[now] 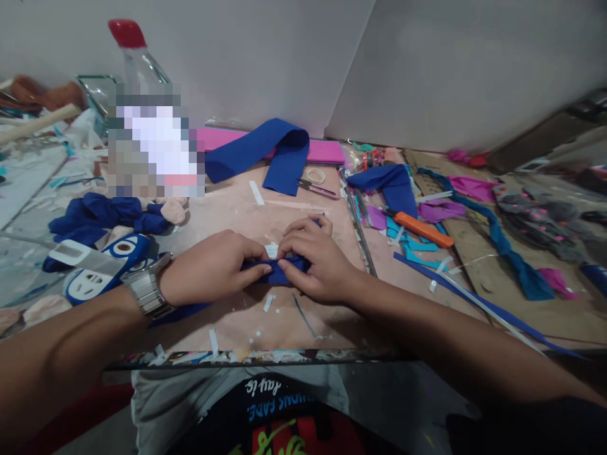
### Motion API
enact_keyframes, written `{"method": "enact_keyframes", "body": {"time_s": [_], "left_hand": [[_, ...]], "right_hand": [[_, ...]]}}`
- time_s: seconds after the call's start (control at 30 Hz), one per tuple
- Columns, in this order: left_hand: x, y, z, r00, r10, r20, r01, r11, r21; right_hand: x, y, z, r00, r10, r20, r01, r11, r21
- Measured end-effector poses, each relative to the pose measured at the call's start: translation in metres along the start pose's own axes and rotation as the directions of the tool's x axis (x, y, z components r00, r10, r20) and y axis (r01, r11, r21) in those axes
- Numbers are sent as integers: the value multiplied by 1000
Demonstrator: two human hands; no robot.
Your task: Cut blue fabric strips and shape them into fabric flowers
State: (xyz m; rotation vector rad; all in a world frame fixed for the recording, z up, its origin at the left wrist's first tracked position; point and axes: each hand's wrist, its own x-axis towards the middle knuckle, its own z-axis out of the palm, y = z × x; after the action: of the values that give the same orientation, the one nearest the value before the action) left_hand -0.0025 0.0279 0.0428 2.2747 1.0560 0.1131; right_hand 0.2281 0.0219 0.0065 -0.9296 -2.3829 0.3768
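Note:
Low over the front middle of the table, both my hands pinch one piece of dark blue fabric [281,272]. My left hand [215,265], with a metal watch [149,287] on its wrist, holds the fabric between thumb and fingers. A short way to the right, my right hand [317,259] grips the same fabric with thumb and fingertips. Part of the cloth is hidden under the fingers. A small white slip [272,251] shows just behind it. Another stretch of blue cloth [183,313] lies beneath my left wrist.
Behind my hands lie a wide blue strip [265,148], a tape roll [315,175] and small snips [317,188]. An orange cutter [423,229] rests at right among scraps. At left are a red-capped bottle [128,35], blue scrunchies [109,218] and a power strip [102,268].

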Motion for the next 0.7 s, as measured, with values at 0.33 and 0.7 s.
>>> {"method": "enact_keyframes", "body": {"time_s": [0.33, 0.7], "left_hand": [[1, -4, 0, 998, -8, 62, 13, 997, -82], [0, -4, 1, 980, 3, 199, 80, 910, -407]], "right_hand": [[0, -2, 0, 1000, -27, -4, 27, 1000, -8], [-2, -1, 2, 999, -53, 8, 54, 999, -8]]}}
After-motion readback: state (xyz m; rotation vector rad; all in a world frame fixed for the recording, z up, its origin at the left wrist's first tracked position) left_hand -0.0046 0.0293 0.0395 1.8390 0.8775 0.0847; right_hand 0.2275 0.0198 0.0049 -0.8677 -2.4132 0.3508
